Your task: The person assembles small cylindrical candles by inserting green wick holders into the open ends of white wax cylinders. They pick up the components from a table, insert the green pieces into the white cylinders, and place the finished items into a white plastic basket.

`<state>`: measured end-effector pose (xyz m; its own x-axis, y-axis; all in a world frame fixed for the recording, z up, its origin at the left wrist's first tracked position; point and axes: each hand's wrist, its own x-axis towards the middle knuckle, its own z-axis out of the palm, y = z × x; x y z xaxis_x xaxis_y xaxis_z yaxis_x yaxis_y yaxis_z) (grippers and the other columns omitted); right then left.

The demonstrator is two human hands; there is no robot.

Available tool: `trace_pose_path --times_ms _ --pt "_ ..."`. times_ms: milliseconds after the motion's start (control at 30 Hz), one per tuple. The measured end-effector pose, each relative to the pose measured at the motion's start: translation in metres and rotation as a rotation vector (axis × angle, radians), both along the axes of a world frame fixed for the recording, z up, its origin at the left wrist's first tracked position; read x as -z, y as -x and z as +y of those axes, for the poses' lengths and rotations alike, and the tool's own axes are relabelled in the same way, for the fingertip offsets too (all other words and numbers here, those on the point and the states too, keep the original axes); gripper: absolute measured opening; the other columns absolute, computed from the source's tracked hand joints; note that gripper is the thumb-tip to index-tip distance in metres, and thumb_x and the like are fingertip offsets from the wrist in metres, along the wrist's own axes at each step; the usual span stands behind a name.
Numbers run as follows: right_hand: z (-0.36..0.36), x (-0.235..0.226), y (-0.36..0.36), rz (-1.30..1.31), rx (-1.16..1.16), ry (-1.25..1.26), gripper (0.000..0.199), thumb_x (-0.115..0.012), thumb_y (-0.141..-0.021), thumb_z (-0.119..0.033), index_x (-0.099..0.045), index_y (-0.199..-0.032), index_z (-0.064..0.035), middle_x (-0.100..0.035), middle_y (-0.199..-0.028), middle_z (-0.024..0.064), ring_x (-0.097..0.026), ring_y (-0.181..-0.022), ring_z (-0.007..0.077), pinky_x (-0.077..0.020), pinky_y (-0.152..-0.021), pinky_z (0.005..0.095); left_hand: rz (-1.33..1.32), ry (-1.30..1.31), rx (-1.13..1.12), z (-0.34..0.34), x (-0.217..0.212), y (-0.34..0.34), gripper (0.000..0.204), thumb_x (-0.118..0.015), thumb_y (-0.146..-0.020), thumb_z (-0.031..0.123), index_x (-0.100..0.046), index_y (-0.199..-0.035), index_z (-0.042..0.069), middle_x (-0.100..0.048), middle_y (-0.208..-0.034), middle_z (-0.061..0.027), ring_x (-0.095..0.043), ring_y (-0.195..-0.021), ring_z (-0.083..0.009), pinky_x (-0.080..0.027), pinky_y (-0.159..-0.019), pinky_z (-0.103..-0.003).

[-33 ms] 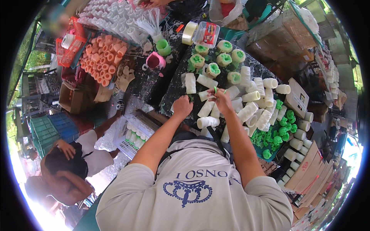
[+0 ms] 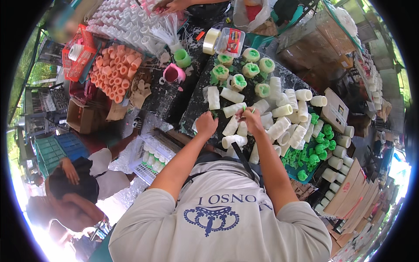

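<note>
My left hand point(image 2: 207, 124) is closed over the dark table's near edge; a small dark green bit shows at its fingertips, too small to name. Just right of it, my right hand point(image 2: 251, 120) pinches a small green piece point(image 2: 245, 109) among cream, rough-sided cylinders. One such cylinder point(image 2: 214, 98) stands beyond my left hand, and another point(image 2: 235, 109) lies close to my right fingers. Several more lie heaped to the right. Farther back sit cream moulded pieces with green, flower-like tops point(image 2: 251, 70).
Green ruffled pieces point(image 2: 312, 159) fill a tray at right. A tape roll point(image 2: 211, 41) and a clear tub point(image 2: 230, 42) stand at the back, left of which are a pink cup point(image 2: 173, 73) and orange cups point(image 2: 114, 72). A white crate point(image 2: 150, 159) and another person are at left.
Both my hands sit slightly lower in the picture, and a dark green bit now shows at my left fingertips. Across the table another person's hand has come further into view.
</note>
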<state>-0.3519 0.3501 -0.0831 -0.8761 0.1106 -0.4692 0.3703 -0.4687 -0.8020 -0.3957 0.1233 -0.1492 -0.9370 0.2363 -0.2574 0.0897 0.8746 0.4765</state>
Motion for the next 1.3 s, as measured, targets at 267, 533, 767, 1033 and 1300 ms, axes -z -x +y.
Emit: trace_pose_path --times_ms 267,533,767,1033,1300 --pt "0.016 -0.040 -0.031 0.166 0.022 -0.218 0.051 -0.076 -0.096 -0.017 -0.043 -0.058 -0.0094 -0.066 -0.065 0.0099 -0.064 -0.058 0.0132 -0.0507 -0.053 0.0292 -0.332 -0.187 -0.540 0.029 0.042 0.007 0.039 -0.074 -0.083 0.033 -0.078 -0.099 -0.003 -0.078 -0.089 -0.0190 -0.076 -0.088 -0.0340 -0.055 -0.083 -0.044" --pt "0.033 -0.064 -0.072 0.205 0.381 -0.199 0.043 -0.068 -0.099 -0.011 -0.046 -0.062 -0.0090 -0.063 -0.061 0.0093 -0.053 -0.044 0.0100 -0.0376 -0.039 0.0268 -0.396 0.007 -0.713 0.062 0.025 0.013 0.054 -0.080 -0.084 0.046 -0.077 -0.103 -0.004 -0.075 -0.112 -0.0240 -0.073 -0.105 -0.0387 -0.056 -0.092 -0.048" --pt "0.059 -0.064 -0.163 0.092 0.496 -0.134 0.028 -0.064 -0.098 -0.004 -0.040 -0.085 -0.0110 -0.057 -0.064 0.0044 -0.056 -0.046 0.0116 -0.0384 -0.036 0.0258 -0.296 0.034 -0.802 0.065 0.015 0.011 0.056 -0.085 -0.076 0.040 -0.076 -0.103 -0.009 -0.075 -0.113 -0.0257 -0.073 -0.105 -0.0384 -0.058 -0.090 -0.046" --pt "0.099 -0.045 -0.253 0.013 0.369 0.109 0.037 -0.055 -0.108 -0.020 -0.054 -0.141 -0.0022 -0.075 -0.101 0.0152 -0.072 -0.078 0.0158 -0.0587 -0.072 0.0297 -0.290 0.072 -0.685 0.063 -0.002 0.014 0.065 -0.083 -0.075 0.039 -0.071 -0.114 -0.012 -0.072 -0.121 -0.0279 -0.070 -0.112 -0.0404 -0.056 -0.093 -0.048" --pt "0.132 -0.035 -0.259 -0.026 0.423 0.179 0.014 -0.062 -0.096 -0.012 -0.060 -0.109 -0.0059 -0.071 -0.088 0.0068 -0.063 -0.069 0.0124 -0.0487 -0.060 0.0257 -0.377 -0.206 -0.736 0.019 0.013 0.020 0.033 -0.070 -0.084 0.029 -0.074 -0.091 -0.003 -0.071 -0.078 -0.0097 -0.058 -0.055 -0.0198 -0.043 -0.051 -0.043"
